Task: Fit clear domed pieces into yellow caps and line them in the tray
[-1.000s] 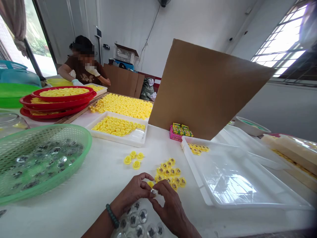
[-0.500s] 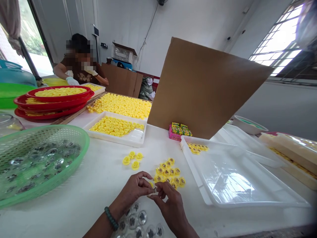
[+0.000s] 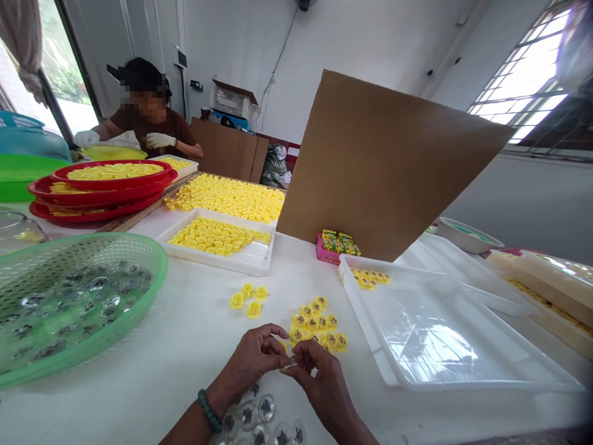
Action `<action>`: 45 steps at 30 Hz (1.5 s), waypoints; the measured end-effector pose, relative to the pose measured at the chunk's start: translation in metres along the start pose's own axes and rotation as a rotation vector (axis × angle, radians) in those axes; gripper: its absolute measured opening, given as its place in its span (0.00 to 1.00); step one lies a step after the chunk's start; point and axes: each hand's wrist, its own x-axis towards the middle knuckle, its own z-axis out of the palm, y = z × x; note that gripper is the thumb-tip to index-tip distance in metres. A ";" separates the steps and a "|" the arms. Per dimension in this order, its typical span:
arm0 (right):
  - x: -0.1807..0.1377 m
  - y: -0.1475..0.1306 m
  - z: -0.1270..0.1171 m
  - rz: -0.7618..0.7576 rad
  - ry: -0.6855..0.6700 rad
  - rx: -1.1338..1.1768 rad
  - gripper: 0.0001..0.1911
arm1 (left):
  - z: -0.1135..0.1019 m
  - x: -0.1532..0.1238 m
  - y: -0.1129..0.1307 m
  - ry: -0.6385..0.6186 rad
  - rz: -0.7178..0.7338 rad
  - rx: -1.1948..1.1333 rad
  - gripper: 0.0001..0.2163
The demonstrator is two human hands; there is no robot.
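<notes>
My left hand (image 3: 262,355) and my right hand (image 3: 319,371) meet with fingertips pinched together over the white table. Between them is a small clear piece (image 3: 290,363), mostly covered by the fingers. Just beyond lie yellow round cups with dark-printed clear tops (image 3: 312,323), in a cluster. Several plain yellow cups (image 3: 248,299) sit further left. Below my hands are loose clear domes with dark prints (image 3: 266,408), partly behind my left wrist, which wears a beaded bracelet (image 3: 209,410).
A green basket (image 3: 155,272) of clear domes stands left. White trays (image 3: 252,262) (image 3: 370,334) hold yellow pieces behind and right. Red trays (image 3: 41,210) are stacked back left. A cardboard sheet (image 3: 384,167) rises behind a pink basket (image 3: 327,252). A gloved co-worker (image 3: 162,127) sits opposite.
My joined fingertips have shifted slightly down and turned a little around the small piece. Across the table, the co-worker's gloved hands have moved, one out to the left, and the head has lifted.
</notes>
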 end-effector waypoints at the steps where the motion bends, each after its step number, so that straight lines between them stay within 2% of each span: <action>1: 0.000 0.001 0.001 0.016 0.003 0.008 0.07 | 0.000 0.000 0.000 0.005 0.005 0.000 0.18; 3: 0.000 0.002 0.002 0.011 0.002 0.013 0.07 | 0.000 0.000 0.000 0.008 0.017 -0.014 0.18; 9: 0.004 0.004 -0.001 -0.229 -0.023 -0.135 0.04 | 0.000 -0.002 -0.001 -0.006 0.029 -0.069 0.19; 13: 0.003 0.006 -0.002 -0.289 -0.017 -0.177 0.05 | 0.001 -0.001 -0.001 -0.003 0.039 -0.056 0.19; 15: 0.001 0.009 -0.002 -0.306 0.010 -0.187 0.04 | 0.002 -0.001 0.000 0.010 0.041 -0.039 0.18; 19: -0.001 0.014 0.006 -0.365 0.128 -0.251 0.17 | 0.003 -0.001 0.002 0.056 0.045 -0.049 0.17; 22: 0.003 0.015 0.011 -0.391 0.135 -0.302 0.11 | 0.002 -0.001 0.002 0.060 0.045 -0.070 0.17; 26: 0.014 0.017 0.007 -0.390 0.080 -0.325 0.12 | -0.005 -0.002 0.006 0.092 0.064 0.043 0.16; 31: 0.021 0.021 -0.009 -0.249 -0.051 -0.366 0.14 | -0.013 -0.005 0.014 0.303 0.066 0.519 0.15; 36: 0.025 0.019 -0.007 -0.220 -0.204 -0.433 0.11 | -0.014 0.000 -0.003 0.213 0.061 0.797 0.21; 40: 0.033 0.016 -0.002 -0.293 -0.289 -0.455 0.13 | -0.015 0.007 -0.016 0.209 0.076 0.844 0.14; 45: 0.042 0.015 -0.001 -0.349 -0.363 -0.527 0.08 | -0.016 0.011 -0.014 0.198 0.061 0.865 0.10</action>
